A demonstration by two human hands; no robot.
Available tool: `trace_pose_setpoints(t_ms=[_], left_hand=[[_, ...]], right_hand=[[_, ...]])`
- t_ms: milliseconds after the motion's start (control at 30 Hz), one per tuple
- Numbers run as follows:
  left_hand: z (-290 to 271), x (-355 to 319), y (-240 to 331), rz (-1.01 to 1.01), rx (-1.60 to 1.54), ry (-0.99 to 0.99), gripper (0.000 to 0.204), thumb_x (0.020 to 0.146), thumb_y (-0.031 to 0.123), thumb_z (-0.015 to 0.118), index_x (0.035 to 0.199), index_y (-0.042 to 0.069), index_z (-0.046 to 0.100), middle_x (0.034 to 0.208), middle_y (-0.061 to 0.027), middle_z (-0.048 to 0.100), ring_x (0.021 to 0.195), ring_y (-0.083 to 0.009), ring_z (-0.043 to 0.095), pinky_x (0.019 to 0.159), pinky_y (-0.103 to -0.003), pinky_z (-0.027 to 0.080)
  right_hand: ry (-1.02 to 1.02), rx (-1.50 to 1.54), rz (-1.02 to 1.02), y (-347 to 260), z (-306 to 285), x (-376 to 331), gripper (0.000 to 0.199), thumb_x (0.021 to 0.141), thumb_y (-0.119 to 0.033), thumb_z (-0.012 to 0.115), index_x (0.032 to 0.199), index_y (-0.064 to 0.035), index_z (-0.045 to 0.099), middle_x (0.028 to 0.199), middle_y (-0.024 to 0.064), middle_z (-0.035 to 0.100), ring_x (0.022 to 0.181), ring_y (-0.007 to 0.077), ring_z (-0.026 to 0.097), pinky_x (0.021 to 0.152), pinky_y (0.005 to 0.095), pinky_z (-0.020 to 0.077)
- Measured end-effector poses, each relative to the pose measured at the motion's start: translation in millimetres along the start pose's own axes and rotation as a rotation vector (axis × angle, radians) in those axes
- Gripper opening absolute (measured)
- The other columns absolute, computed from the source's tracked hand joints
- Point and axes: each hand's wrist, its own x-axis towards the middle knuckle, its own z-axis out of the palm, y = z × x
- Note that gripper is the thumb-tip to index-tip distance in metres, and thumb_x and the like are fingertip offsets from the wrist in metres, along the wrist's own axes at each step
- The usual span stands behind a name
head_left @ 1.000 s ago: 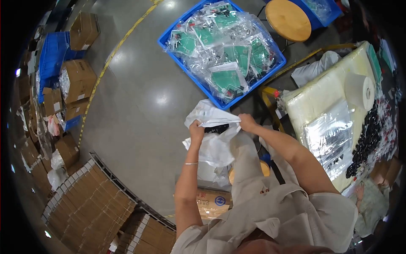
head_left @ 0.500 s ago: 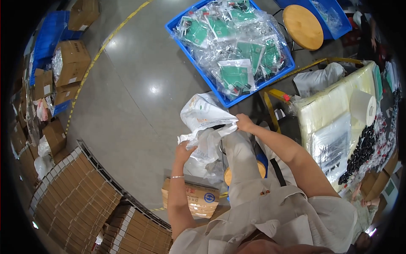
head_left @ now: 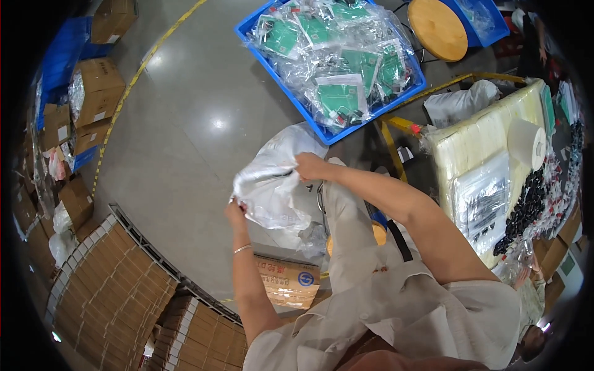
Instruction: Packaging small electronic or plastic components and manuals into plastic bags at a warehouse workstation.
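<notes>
A large white plastic bag (head_left: 272, 201) is stretched between my two hands, its mouth drawn out flat in a fold. My left hand (head_left: 236, 213) pinches the bag's left corner, fingers closed. Higher and to the right, my right hand (head_left: 311, 167) is closed on the opposite side of the mouth. The bag's body hangs over the grey floor, in front of my knees. What it contains, if anything, cannot be made out. Just beyond it stands a blue bin (head_left: 375, 115) heaped with clear packets holding green cards (head_left: 339, 99).
A cardboard box (head_left: 288, 281) sits by my left forearm. At right, a wrapped, pale yellow surface (head_left: 458, 139) bears a white roll (head_left: 527, 143) and a heap of black parts (head_left: 525, 210). A wooden stool (head_left: 438, 29) stands behind. Another person's hands show at far right.
My left hand has moved left and up, my right hand left and slightly up. The crumpled bag mouth has been pulled wider and flatter between them.
</notes>
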Motion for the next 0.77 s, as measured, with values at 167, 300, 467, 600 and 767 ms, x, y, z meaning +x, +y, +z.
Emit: trace_pose_setpoints(t_ms=[167,300,467,600,767], left_hand=[[-56.5,-36.4,51.5,0.078,0.037,0.092,0.016,0.086,0.014,0.055,0.08,-0.001,0.055,0.054,-0.0026,0.046,0.042,-0.0106,0.045,0.036,-0.022,0.036],[-51.8,-36.6,35.6,0.072,-0.057,0.151,0.02,0.086,0.016,0.055,0.08,-0.003,0.055,0.053,-0.003,0.047,0.041,-0.0096,0.045,0.036,-0.023,0.035],[-25.7,-21.0,55.9,0.084,0.329,0.049,0.027,0.086,0.025,0.055,0.08,-0.001,0.057,0.051,-0.0038,0.05,0.04,-0.0096,0.045,0.035,-0.022,0.033],[-25.4,-1.9,25.1,0.064,0.428,0.082,0.033,0.085,0.034,0.056,0.077,0.001,0.057,0.052,-0.0056,0.053,0.038,-0.0115,0.047,0.034,-0.024,0.034],[26.8,38.0,32.1,0.135,0.382,-0.061,0.04,0.082,0.04,0.059,0.087,0.001,0.057,0.056,-0.0092,0.057,0.041,-0.0145,0.051,0.036,-0.024,0.038]], right_hand=[[-0.027,0.16,0.13,-71.7,-43.7,30.4,0.023,0.081,-0.019,0.052,0.075,0.0015,0.059,0.062,0.0146,0.06,0.054,0.0234,0.062,0.054,0.0347,0.0488],[-0.033,0.261,0.113,-54.1,-56.5,37.7,0.023,0.086,-0.018,0.05,0.077,0.0029,0.056,0.059,0.0113,0.058,0.049,0.0197,0.059,0.05,0.0339,0.048],[-0.161,0.52,0.102,-32.6,-43.2,28.8,0.027,0.085,-0.024,0.054,0.078,0.0011,0.059,0.057,0.0067,0.058,0.049,0.0147,0.057,0.049,0.0285,0.048],[-0.194,0.781,0.04,1.0,-41.7,-16.2,0.028,0.085,-0.028,0.055,0.076,-0.0026,0.061,0.063,0.0041,0.059,0.058,0.011,0.058,0.052,0.0245,0.0488],[0.086,0.767,0.168,62.6,-64.6,-105.0,0.02,0.086,-0.025,0.051,0.084,-0.0063,0.06,0.068,0.0019,0.058,0.059,0.0101,0.057,0.053,0.0251,0.0487]])
